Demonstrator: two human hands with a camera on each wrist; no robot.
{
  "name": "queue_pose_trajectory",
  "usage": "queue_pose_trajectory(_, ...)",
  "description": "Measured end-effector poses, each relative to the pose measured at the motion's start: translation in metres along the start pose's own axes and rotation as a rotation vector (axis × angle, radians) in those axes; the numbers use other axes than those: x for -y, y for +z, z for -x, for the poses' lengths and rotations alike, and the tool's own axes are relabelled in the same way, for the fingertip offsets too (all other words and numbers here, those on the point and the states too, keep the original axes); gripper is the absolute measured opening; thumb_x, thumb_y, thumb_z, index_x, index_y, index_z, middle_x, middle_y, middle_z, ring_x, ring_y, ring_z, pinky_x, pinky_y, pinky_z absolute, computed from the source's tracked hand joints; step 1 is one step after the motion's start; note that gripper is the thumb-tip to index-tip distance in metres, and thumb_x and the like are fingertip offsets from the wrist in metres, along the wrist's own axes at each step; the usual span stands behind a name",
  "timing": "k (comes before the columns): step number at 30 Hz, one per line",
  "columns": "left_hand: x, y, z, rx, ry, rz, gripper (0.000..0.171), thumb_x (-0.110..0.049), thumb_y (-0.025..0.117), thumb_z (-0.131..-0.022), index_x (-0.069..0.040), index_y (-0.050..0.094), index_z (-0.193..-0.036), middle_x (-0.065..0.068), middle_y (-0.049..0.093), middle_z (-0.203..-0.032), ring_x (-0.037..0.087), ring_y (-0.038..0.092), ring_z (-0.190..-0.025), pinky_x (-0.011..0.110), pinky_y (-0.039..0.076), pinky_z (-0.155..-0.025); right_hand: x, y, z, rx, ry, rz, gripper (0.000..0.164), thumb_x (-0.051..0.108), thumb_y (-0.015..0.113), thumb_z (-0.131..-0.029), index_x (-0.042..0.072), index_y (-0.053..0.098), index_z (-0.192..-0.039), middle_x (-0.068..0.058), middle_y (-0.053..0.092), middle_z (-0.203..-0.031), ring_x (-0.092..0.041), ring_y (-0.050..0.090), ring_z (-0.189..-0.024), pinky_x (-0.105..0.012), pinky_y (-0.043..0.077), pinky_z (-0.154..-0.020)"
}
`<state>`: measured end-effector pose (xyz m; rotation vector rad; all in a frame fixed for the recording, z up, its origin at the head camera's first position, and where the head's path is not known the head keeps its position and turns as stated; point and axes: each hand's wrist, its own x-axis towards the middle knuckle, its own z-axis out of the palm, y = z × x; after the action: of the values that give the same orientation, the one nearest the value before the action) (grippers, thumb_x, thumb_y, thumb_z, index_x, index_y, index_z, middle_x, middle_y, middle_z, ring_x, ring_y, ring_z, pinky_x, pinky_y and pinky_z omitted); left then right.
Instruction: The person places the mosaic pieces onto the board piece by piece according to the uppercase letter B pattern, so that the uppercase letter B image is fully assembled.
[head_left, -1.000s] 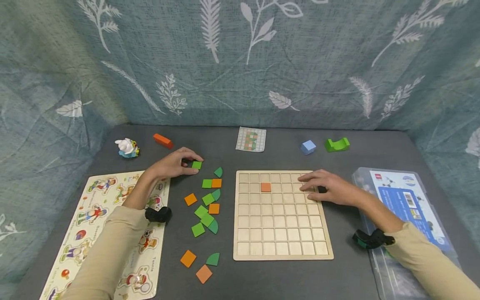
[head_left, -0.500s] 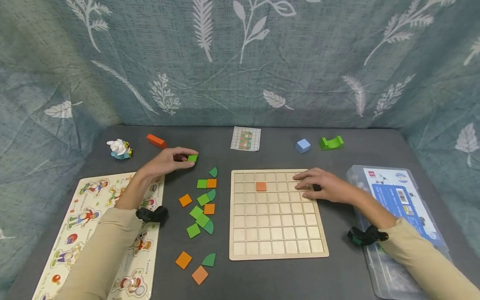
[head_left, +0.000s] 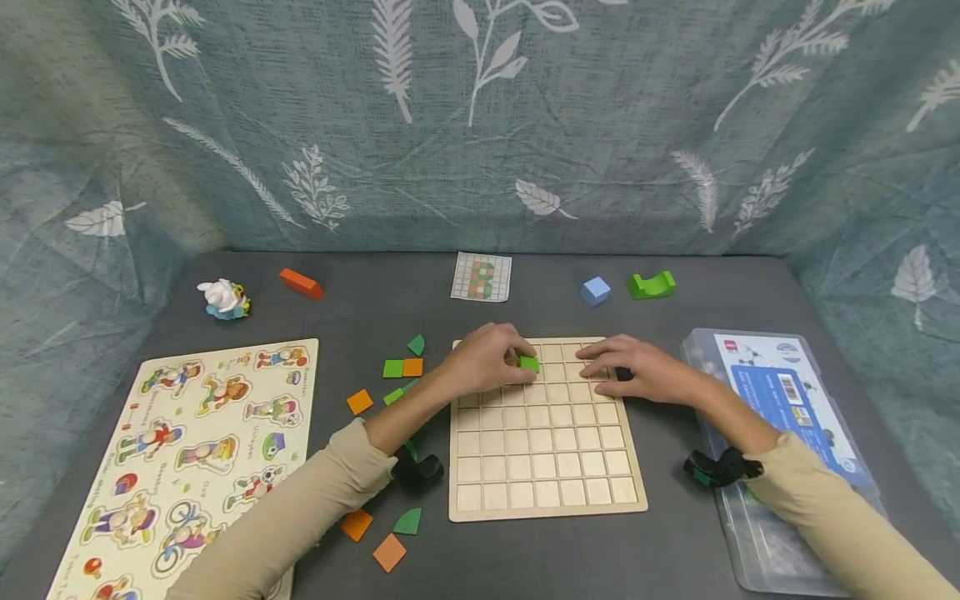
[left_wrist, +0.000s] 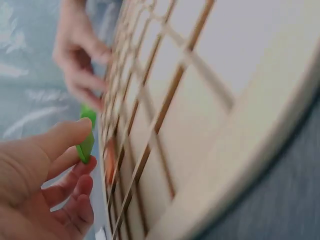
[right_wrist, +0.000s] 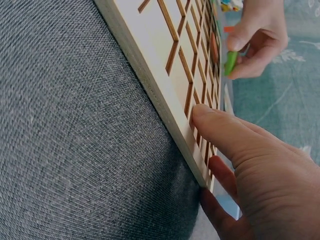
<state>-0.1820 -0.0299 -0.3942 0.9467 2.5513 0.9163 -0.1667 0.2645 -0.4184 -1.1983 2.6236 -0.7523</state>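
Note:
My left hand (head_left: pixel 487 362) pinches a green square tile (head_left: pixel 529 365) between thumb and fingers, over the upper rows of the wooden grid board (head_left: pixel 547 467). In the left wrist view the tile (left_wrist: pixel 86 147) is held on its edge, tilted. An orange square tile (left_wrist: pixel 110 162) lies in a cell close by, mostly hidden behind the left hand in the head view. My right hand (head_left: pixel 645 371) rests at the board's upper right corner, fingers spread. The right wrist view shows its thumb (right_wrist: pixel 210 117) on the grid and other fingertips at the board's edge.
Left of the board lie loose green and orange tiles (head_left: pixel 389 552), partly under the left arm. A pattern card (head_left: pixel 482 277), blue block (head_left: pixel 596 291), green curved block (head_left: pixel 652 286), orange block (head_left: pixel 302 283) and rabbit figurine (head_left: pixel 224 298) stand behind. A picture puzzle (head_left: pixel 187 454) and plastic case (head_left: pixel 780 533) flank everything.
My left hand has carried the green tile from beside the loose tiles rightward to over the board. The right hand stays at the board's corner. The head view has shifted slightly.

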Motion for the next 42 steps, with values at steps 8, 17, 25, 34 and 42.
queue_pose_trajectory(8, -0.009, 0.014, -0.001, -0.054, 0.018, -0.177, 0.024, -0.026, 0.076, -0.084, -0.011, 0.077, -0.104, 0.005, 0.065, -0.099, 0.015, 0.050, -0.081, 0.026, 0.041, -0.072, 0.002, -0.001, -0.003, 0.031, 0.025, -0.021, 0.026, 0.018, 0.067, -0.091, 0.017, 0.069, -0.118, -0.009, 0.057, -0.136, -0.030, 0.050, -0.124, -0.050, 0.045, -0.096)
queue_pose_trajectory(17, -0.007, 0.016, -0.005, -0.044, 0.021, -0.158, 0.021, -0.023, 0.076, -0.085, -0.013, 0.076, -0.103, 0.004, 0.067, -0.093, 0.015, 0.052, -0.079, 0.026, 0.042, -0.072, 0.000, -0.001, -0.001, 0.031, 0.027, -0.021, 0.027, 0.018, 0.066, -0.092, 0.017, 0.069, -0.119, -0.009, 0.057, -0.136, -0.030, 0.050, -0.124, -0.049, 0.045, -0.095)
queue_pose_trajectory(25, -0.010, 0.015, -0.006, -0.045, 0.004, -0.165, 0.013, -0.026, 0.078, -0.083, -0.017, 0.075, -0.090, 0.001, 0.064, -0.088, 0.014, 0.050, -0.078, 0.025, 0.042, -0.068, 0.000, 0.000, -0.001, 0.026, 0.021, -0.018, 0.027, 0.018, 0.067, -0.092, 0.017, 0.069, -0.119, -0.009, 0.058, -0.136, -0.030, 0.051, -0.123, -0.049, 0.045, -0.095)
queue_pose_trajectory(34, -0.015, 0.010, 0.002, 0.028, 0.044, -0.327, 0.026, -0.034, 0.074, -0.086, -0.018, 0.076, -0.105, 0.003, 0.065, -0.109, 0.018, 0.053, -0.087, 0.026, 0.044, -0.064, -0.001, 0.002, 0.000, 0.009, 0.002, -0.011, 0.027, 0.017, 0.068, -0.091, 0.017, 0.069, -0.118, -0.009, 0.058, -0.135, -0.029, 0.051, -0.122, -0.049, 0.045, -0.094)
queue_pose_trajectory(42, 0.036, -0.046, 0.030, 0.027, 0.000, -0.119, 0.032, -0.025, 0.065, -0.093, -0.011, 0.068, -0.122, 0.009, 0.063, -0.120, 0.025, 0.058, -0.103, 0.039, 0.049, -0.082, -0.001, 0.002, 0.000, 0.015, 0.007, -0.012, 0.028, 0.017, 0.068, -0.091, 0.017, 0.069, -0.118, -0.009, 0.058, -0.135, -0.030, 0.050, -0.124, -0.051, 0.044, -0.096)
